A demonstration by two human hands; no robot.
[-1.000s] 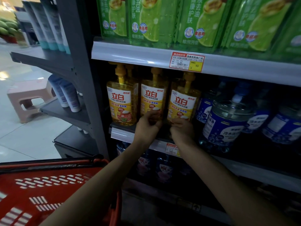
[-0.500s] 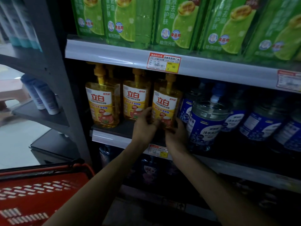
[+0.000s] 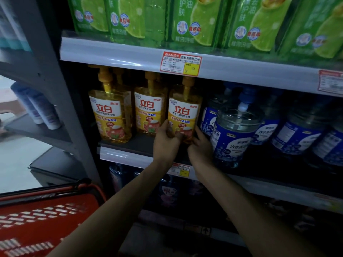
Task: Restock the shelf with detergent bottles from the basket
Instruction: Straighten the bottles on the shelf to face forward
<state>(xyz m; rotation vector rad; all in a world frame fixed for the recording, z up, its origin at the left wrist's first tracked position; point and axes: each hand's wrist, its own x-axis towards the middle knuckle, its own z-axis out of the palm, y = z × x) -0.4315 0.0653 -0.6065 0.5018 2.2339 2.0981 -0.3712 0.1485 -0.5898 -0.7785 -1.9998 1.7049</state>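
Three yellow pump-top detergent bottles stand in a row on the middle shelf (image 3: 130, 145). Both hands are on the base of the rightmost yellow bottle (image 3: 182, 112). My left hand (image 3: 166, 140) grips its lower left side, thumb across the front label. My right hand (image 3: 199, 145) holds its lower right side, next to the blue jugs. The middle yellow bottle (image 3: 148, 110) and the left yellow bottle (image 3: 109, 115) stand untouched, with more bottles behind them. The red basket (image 3: 44, 216) sits at the lower left; its contents are not visible.
Big clear jugs with blue labels (image 3: 235, 134) crowd the shelf just right of the held bottle. Green detergent packs (image 3: 194, 21) fill the shelf above, behind a price tag (image 3: 181, 64). A grey shelf upright (image 3: 55, 89) stands to the left, with tubes (image 3: 37, 106) beyond it.
My left hand left the middle bottle and joined my right hand on the rightmost bottle, which now stands upright closer to the blue jugs. The view shifted right.
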